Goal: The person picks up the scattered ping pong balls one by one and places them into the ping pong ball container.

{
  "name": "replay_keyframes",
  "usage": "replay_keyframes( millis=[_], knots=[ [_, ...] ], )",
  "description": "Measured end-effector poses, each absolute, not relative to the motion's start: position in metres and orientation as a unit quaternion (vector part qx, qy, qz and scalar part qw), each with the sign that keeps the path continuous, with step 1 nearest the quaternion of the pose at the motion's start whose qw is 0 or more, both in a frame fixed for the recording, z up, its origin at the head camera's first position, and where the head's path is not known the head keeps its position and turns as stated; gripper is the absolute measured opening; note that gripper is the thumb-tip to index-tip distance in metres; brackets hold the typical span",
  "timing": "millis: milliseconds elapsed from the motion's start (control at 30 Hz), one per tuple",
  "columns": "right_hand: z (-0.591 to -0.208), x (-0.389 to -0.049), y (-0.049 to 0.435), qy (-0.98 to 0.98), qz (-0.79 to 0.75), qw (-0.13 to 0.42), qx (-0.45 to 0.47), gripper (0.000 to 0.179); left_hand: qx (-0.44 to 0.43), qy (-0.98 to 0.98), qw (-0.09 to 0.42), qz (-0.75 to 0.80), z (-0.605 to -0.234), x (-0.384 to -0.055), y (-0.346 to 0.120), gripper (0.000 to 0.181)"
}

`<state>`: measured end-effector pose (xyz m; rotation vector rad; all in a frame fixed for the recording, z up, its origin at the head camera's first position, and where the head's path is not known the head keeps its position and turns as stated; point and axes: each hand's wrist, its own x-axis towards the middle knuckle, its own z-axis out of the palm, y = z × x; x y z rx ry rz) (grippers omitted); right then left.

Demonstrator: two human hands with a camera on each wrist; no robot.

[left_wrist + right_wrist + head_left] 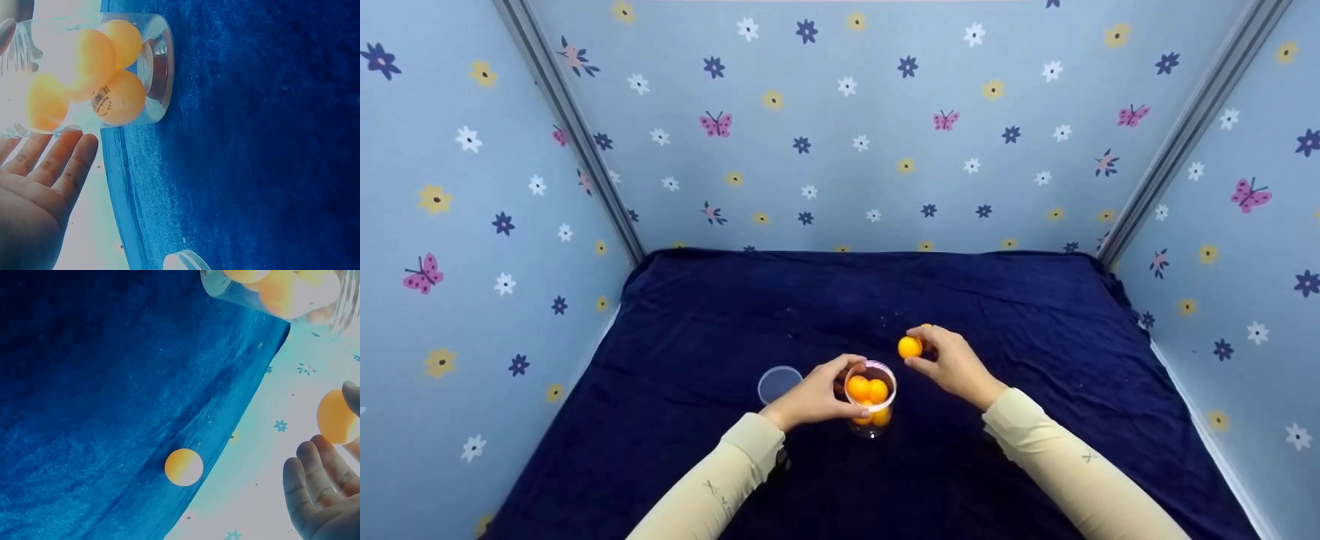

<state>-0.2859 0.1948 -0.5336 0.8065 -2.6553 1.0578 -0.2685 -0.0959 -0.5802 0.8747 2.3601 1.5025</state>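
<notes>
My left hand (816, 394) grips a clear plastic jar (893, 377) near its rim, thumb on one side and fingers on the other. Inside the jar lie several orange table tennis balls (118, 97), one printed with a barcode. To the right of the jar's open mouth, my right hand (958, 369) pinches another orange table tennis ball (910, 347) between thumb and fingertips, apart from the jar. A loose orange ball (184, 467) rests on the cloth; in the head view my right hand hides most of it.
A round translucent lid (778, 384) lies on the cloth left of the jar, partly behind my left hand. Dark blue velvety cloth (720, 315) covers the table. Flower-patterned walls (877, 187) stand at the back and both sides, with grey posts (1185, 135) at the corners.
</notes>
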Motion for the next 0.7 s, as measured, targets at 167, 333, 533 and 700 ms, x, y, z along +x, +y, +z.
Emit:
replay_keyframes(
  millis=[167,333,533,700],
  knots=[
    [-0.531,-0.279,0.194,-0.885,0.357,0.097,0.282,0.041,0.302,0.796,0.101,0.515,-0.581,-0.268,-0.096,0.082],
    [-0.527,-0.273,0.192,-0.881,0.359,0.094,0.295,0.042,0.305,0.79,0.102,0.522,-0.582,-0.268,-0.096,0.081],
    [-0.525,-0.267,0.192,-0.879,0.346,0.104,0.312,0.042,0.303,0.794,0.103,0.517,-0.581,-0.269,-0.096,0.08],
    [-0.527,-0.263,0.191,-0.869,0.349,0.119,0.33,0.041,0.306,0.796,0.1,0.512,-0.581,-0.269,-0.097,0.08]
  ],
)
